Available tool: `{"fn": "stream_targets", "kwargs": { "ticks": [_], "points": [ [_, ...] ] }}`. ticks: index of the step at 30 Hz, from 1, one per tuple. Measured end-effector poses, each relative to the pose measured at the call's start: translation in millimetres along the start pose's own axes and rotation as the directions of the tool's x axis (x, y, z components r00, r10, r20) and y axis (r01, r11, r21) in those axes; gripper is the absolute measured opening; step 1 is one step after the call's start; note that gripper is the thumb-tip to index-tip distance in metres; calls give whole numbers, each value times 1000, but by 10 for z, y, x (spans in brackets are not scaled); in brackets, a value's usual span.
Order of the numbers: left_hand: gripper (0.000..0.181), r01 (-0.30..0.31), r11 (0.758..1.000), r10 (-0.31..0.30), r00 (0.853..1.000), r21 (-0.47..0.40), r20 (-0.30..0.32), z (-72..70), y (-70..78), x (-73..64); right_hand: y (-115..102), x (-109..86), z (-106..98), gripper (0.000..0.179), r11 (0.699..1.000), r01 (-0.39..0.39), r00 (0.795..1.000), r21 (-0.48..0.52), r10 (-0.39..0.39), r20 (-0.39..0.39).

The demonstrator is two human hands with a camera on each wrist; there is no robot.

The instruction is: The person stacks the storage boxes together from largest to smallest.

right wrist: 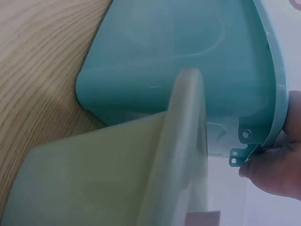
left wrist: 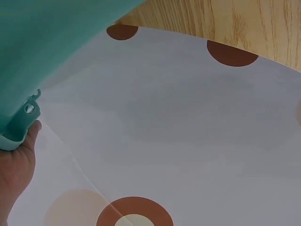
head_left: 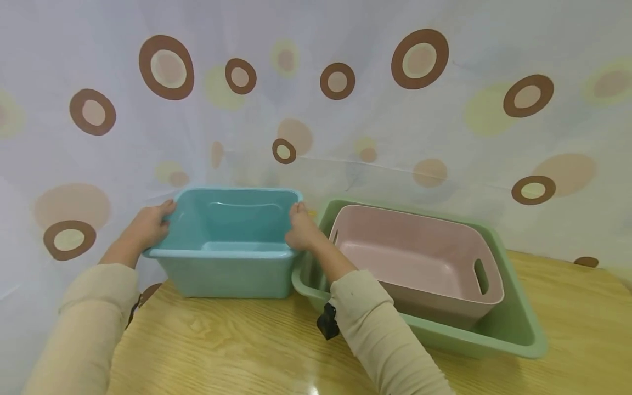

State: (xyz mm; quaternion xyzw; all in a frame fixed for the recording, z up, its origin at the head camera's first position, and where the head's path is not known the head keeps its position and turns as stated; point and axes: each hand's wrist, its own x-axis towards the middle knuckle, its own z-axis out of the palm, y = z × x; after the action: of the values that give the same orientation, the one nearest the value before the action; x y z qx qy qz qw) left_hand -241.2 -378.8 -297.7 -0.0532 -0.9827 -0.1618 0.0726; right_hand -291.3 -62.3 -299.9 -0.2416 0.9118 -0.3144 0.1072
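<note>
A teal plastic storage bin [head_left: 227, 277] stands upright on the wooden table near its left end, with nothing inside. My left hand [head_left: 148, 226] grips its left rim; in the left wrist view that hand [left wrist: 18, 165] curls around the rim by a small tab with a hole. On the opposite side my right hand [head_left: 302, 227] holds the right rim. The right wrist view shows the right hand [right wrist: 277, 160] with its thumb under the rim [right wrist: 281, 94], beside similar holed tabs. Close to the right forearm sits a larger green bin [head_left: 518, 307].
Nested inside the green bin is a pink bin [head_left: 410, 252] with oval handle holes. The wooden table [head_left: 237, 351] runs along the front and right. Behind everything hangs a white sheet [head_left: 345, 131] with brown ring prints, which also drops past the table's left edge.
</note>
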Motion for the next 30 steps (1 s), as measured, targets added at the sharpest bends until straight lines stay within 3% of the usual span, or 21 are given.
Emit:
{"fn": "stream_targets", "kwargs": {
  "ticks": [6, 14, 30],
  "points": [
    [49, -35, 999, 35, 998, 6, -61, -61, 22, 28, -34, -24, -92, 74, 1000, 12, 1000, -19, -12, -16],
    [47, -18, 1000, 18, 998, -6, -66, -227, 107, 69, -141, -71, -270, 72, 999, 28, 997, 19, -27, -77],
    [51, 95, 993, -99, 993, -66, -58, -663, 365, 175, -353, -156, -662, 73, 1000, -4, 991, 26, 8, -134]
  ]
}}
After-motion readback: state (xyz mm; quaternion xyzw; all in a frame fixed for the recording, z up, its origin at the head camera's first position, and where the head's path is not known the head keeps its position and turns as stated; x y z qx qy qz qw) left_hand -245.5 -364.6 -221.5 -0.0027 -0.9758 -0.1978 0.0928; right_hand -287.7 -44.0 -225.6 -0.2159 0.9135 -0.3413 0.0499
